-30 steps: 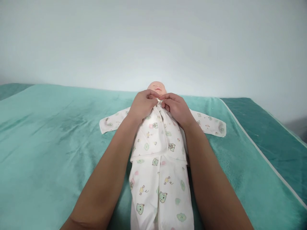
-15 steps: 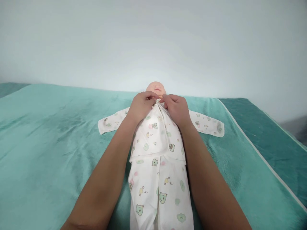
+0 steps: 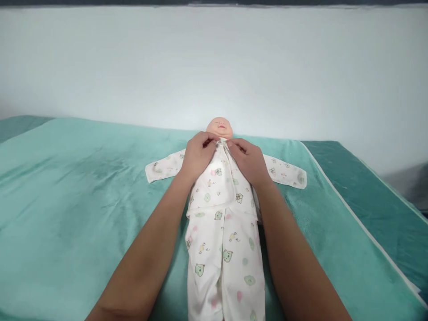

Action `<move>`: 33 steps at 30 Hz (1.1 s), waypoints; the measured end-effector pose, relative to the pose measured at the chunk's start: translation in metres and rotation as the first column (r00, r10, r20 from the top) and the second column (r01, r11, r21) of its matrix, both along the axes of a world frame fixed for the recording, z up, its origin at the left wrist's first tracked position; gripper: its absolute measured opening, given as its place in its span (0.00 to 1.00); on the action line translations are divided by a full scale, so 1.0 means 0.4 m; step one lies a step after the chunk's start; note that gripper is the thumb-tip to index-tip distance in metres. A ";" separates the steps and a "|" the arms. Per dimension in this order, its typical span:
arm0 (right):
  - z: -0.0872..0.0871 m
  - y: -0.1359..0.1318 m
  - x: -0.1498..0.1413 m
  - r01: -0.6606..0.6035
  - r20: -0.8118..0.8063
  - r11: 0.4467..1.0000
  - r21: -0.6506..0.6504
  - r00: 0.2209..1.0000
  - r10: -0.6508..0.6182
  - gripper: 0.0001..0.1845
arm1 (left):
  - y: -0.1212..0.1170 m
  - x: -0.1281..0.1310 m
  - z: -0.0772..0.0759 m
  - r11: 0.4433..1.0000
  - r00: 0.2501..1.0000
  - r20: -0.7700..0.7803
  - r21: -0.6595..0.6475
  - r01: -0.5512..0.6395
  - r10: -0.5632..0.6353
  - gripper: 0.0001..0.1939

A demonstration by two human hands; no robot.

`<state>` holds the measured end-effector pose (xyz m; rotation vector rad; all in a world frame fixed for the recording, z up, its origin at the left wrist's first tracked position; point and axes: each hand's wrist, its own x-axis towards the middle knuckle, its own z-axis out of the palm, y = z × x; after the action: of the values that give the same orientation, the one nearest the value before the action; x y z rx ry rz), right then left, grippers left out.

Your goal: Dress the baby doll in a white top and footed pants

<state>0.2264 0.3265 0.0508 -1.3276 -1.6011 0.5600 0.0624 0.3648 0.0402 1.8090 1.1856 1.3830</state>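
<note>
A baby doll (image 3: 220, 126) lies on its back, head away from me, dressed in a white baby jacket (image 3: 214, 187) printed with green bears. White trousers (image 3: 230, 263) of the same print cover its legs. At the jacket's neckline, my left hand (image 3: 199, 154) pinches the collar edge from the left. My right hand (image 3: 249, 158) grips the collar from the right, thumb and fingers close together. Both hands nearly meet just below the doll's chin. Whatever fastening lies under the fingertips is too small to make out. The jacket's sleeves stretch out flat to both sides.
A turquoise plush blanket (image 3: 83, 200) lies spread under the doll. To the right runs a darker teal section (image 3: 364, 196) beyond a pale edge strip. Behind the doll rises a plain pale wall (image 3: 214, 67), with a dark band along its top.
The view has shifted slightly, so the doll looks a little smaller and the wall's top band now shows. Both hands stay at the collar, with the fingers slightly changed in position.
</note>
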 end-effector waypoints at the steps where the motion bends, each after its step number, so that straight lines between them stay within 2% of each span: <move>1: 0.003 -0.018 -0.003 0.014 0.003 1.000 -0.017 1.000 -0.014 0.13 | -0.012 -0.003 -0.003 1.000 1.000 0.018 0.010 0.002 -0.002 0.10; 4: 0.009 -0.068 -0.018 0.080 0.092 0.994 -0.070 0.993 -0.074 0.10 | -0.040 -0.011 -0.009 1.000 0.999 0.032 0.027 0.004 -0.005 0.09; 7: 0.013 -0.097 -0.036 0.156 0.216 0.987 -0.044 0.966 -0.143 0.08 | -0.053 -0.014 -0.009 0.997 0.998 -0.009 0.057 0.058 -0.058 0.08; 10: 0.014 -0.098 -0.052 0.222 0.296 0.975 -0.007 0.932 -0.210 0.06 | -0.056 -0.014 -0.003 0.993 0.994 -0.057 0.057 0.100 -0.097 0.09; 12: 0.015 -0.088 -0.055 0.246 0.289 0.969 -0.029 0.930 -0.228 0.07 | -0.057 -0.014 0.002 0.994 0.991 -0.093 0.024 0.104 -0.101 0.10; 16: 0.020 -0.066 -0.035 0.182 0.147 0.973 -0.140 0.976 -0.162 0.07 | -0.055 -0.014 0.012 0.993 0.983 -0.146 -0.040 0.109 -0.114 0.08; 20: 0.022 -0.055 -0.008 0.090 -0.080 0.963 -0.253 0.990 -0.114 0.09 | -0.052 -0.016 0.017 0.991 0.983 -0.129 -0.051 0.122 -0.127 0.06; 24: 0.018 -0.049 -0.011 0.086 -0.286 0.976 -0.198 0.948 -0.141 0.08 | -0.055 -0.014 0.018 0.991 0.992 -0.053 -0.074 0.113 -0.117 0.04; 28: 0.016 -0.044 -0.025 0.082 -0.338 0.988 -0.134 0.933 -0.123 0.07 | -0.056 -0.010 0.017 0.988 0.996 0.000 -0.127 0.084 -0.085 0.04; 33: 0.012 -0.040 -0.021 0.043 -0.322 0.989 -0.140 0.943 -0.086 0.08 | -0.050 -0.006 0.016 0.989 0.995 -0.008 -0.110 0.097 -0.099 0.03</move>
<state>0.2182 0.3106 0.0555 -1.2995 -1.2614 0.8116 0.0600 0.3446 0.0465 1.7780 1.1413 1.2284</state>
